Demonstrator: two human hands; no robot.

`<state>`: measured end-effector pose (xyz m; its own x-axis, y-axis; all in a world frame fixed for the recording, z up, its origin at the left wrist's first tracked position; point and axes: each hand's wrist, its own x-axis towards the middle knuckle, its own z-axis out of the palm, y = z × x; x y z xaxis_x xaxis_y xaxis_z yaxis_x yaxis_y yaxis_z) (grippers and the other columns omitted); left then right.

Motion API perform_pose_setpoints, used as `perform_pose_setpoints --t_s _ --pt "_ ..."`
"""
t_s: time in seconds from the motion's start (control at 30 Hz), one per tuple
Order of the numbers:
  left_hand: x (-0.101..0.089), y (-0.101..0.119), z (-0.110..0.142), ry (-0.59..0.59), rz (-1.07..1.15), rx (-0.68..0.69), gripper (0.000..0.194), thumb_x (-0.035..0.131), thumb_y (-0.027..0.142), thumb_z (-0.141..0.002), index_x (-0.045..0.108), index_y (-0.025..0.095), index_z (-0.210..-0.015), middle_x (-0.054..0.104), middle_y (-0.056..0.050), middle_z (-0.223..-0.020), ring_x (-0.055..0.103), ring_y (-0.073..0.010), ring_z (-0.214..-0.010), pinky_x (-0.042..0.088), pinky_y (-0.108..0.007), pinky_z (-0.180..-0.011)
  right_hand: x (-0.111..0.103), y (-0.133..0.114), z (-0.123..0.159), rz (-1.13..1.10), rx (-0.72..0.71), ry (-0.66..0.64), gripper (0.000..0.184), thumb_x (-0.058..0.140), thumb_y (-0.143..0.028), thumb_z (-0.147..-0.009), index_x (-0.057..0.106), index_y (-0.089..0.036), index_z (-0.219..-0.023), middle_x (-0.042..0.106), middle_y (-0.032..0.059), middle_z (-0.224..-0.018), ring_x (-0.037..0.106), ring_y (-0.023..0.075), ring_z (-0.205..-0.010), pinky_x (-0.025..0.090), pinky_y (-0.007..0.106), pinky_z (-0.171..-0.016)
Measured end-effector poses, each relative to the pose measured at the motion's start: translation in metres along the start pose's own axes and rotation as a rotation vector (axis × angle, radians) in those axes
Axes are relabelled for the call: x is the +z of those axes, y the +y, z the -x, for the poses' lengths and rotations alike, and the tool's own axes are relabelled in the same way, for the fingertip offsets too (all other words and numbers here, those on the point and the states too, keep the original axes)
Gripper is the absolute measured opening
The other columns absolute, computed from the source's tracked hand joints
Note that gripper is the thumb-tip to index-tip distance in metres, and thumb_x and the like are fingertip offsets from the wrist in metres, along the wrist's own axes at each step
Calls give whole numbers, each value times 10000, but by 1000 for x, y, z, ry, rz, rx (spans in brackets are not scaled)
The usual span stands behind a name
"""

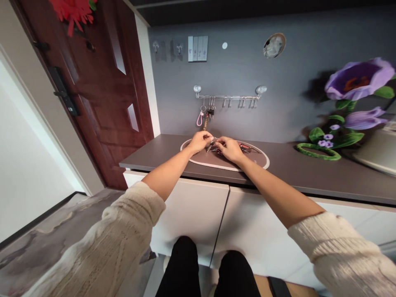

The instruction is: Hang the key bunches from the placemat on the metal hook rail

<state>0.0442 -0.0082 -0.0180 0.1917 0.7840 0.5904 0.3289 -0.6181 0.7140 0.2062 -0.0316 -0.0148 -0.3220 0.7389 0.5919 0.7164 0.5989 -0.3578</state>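
Note:
My left hand [199, 141] and my right hand [229, 148] meet over an oval brown mat [222, 166] with a pale rim. Fingertips of both are pinched on a small bunch of keys [210, 145], whose metal parts show between them. The ring at the top is partly covered by my fingers. Beneath and beside my right hand lie more small items, red and dark [246, 147], too small to make out fully. Just behind my hands, several keys [211, 112] and a pink loop keychain [199, 119] hang from a clear hook rail [229, 97].
The mat lies on a dark countertop [287, 173] above white cabinet doors [182, 210]. At the right stand purple fabric flowers [359, 80] and a pale lampshade [375, 148]. A switch panel [198, 48] is on the grey wall. To the left is a dark red door [114, 123].

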Motion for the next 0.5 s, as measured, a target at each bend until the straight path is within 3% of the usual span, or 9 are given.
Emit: perform_pose_setpoints --t_s 0.5 --pt "1 3 1 -14 100 14 217 588 318 -692 598 115 -766 611 -29 -743 525 -104 -688 422 -265 -717 -2 0 -1 -244 93 83 211 475 -345 -778 588 -167 -777 612 14 -705 522 117 -648 389 220 -641"
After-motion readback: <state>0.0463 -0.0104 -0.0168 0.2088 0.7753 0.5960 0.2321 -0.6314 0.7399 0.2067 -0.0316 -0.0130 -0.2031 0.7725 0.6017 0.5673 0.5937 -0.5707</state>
